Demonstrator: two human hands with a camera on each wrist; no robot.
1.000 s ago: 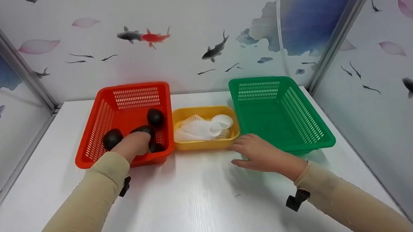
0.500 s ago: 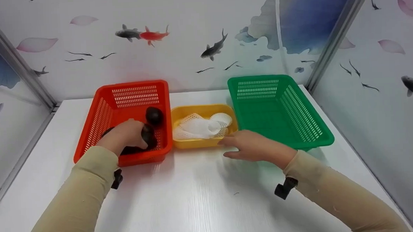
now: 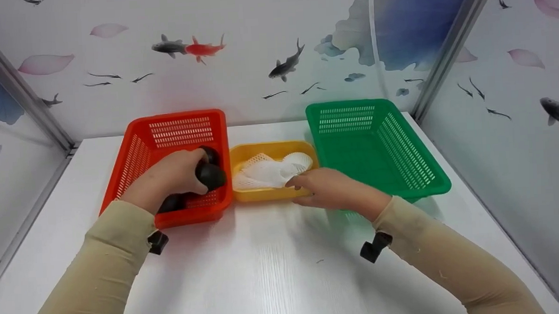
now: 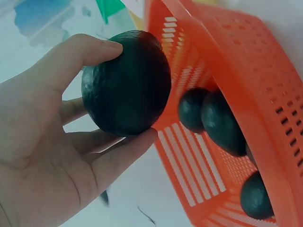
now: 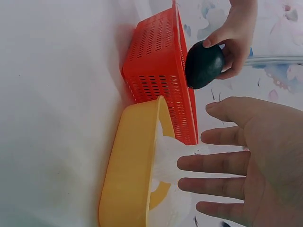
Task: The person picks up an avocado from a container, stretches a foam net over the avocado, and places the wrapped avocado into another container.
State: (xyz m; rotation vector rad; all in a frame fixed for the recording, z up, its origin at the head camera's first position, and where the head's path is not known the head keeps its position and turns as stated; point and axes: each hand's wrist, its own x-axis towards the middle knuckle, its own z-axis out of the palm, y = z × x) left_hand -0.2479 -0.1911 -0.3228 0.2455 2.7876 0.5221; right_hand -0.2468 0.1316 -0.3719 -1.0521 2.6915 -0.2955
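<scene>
My left hand [image 3: 169,176] grips a dark, egg-shaped fruit [image 3: 210,175] between thumb and fingers, over the right side of the red basket [image 3: 191,220]. The left wrist view shows the thumb on top of that fruit [image 4: 127,82] and several more dark fruits [image 4: 222,123] in the basket. My right hand [image 3: 330,188] is over the front right rim of the yellow tray [image 3: 262,194], its fingers stretched out. In the right wrist view the spread fingers [image 5: 213,163] hold nothing, close to the white foam nets [image 5: 168,156] in the tray.
A green basket [image 3: 380,196] stands right of the yellow tray, and the red basket stands left of it. Behind them rises a white panel [image 3: 235,17] with painted fish. Side panels stand at the left and right of the white table [image 3: 247,281].
My left hand has raised a dark fruit and carried it toward the basket's right side. My right hand has moved left, from the green basket's corner to over the tray's front right rim.
</scene>
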